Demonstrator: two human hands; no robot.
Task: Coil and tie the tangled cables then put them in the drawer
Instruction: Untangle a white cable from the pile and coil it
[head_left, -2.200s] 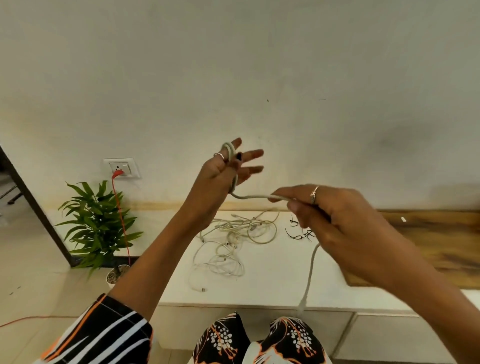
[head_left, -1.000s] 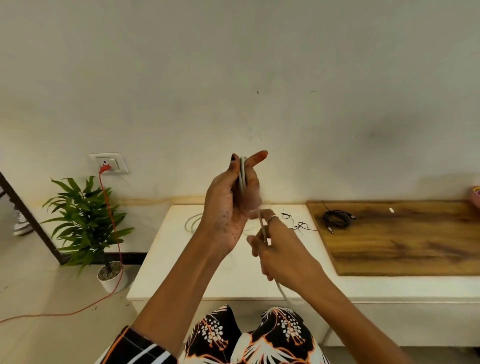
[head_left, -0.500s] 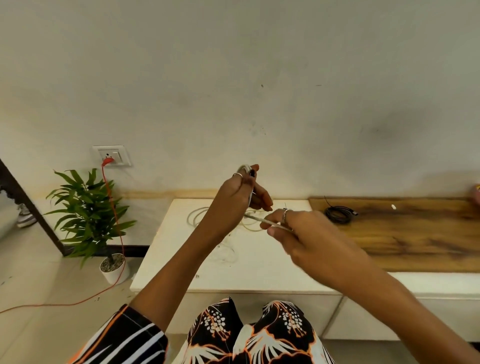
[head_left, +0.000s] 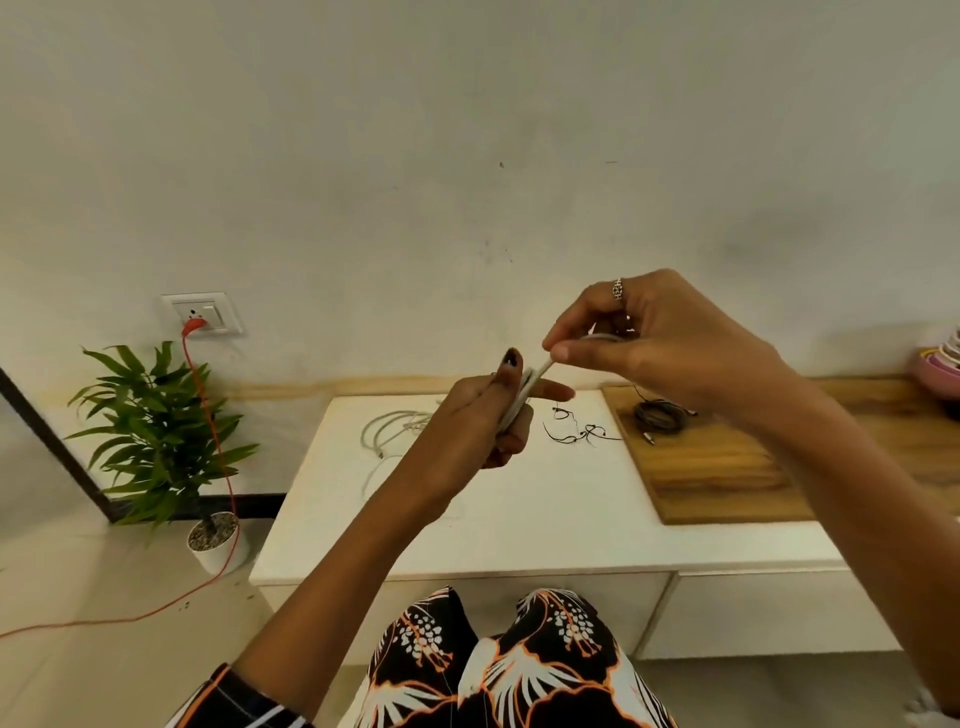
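Observation:
My left hand (head_left: 483, 421) holds a small coil of white cable (head_left: 519, 400) wound round its fingers, above the white cabinet top. My right hand (head_left: 654, 338) is higher and to the right, pinching the free end of that same cable and pulling it taut. Behind my left arm a tangle of white cables (head_left: 395, 426) lies on the cabinet top (head_left: 519, 519). A thin black wire (head_left: 576, 431) lies loose to the right of it. A coiled black cable (head_left: 660, 415) rests on the wooden board (head_left: 727, 478). Drawer fronts (head_left: 753, 608) sit below the top, closed.
A potted plant (head_left: 161, 431) stands on the floor at the left. An orange cord (head_left: 218, 452) runs from the wall socket (head_left: 202, 314) down across the floor. Pink bowls (head_left: 943, 364) sit at the far right edge. My knees (head_left: 498, 660) are near the cabinet front.
My right hand has risen from below the left hand to above and right of it, carrying the cable end. The left hand has dropped a little, still holding the coil.

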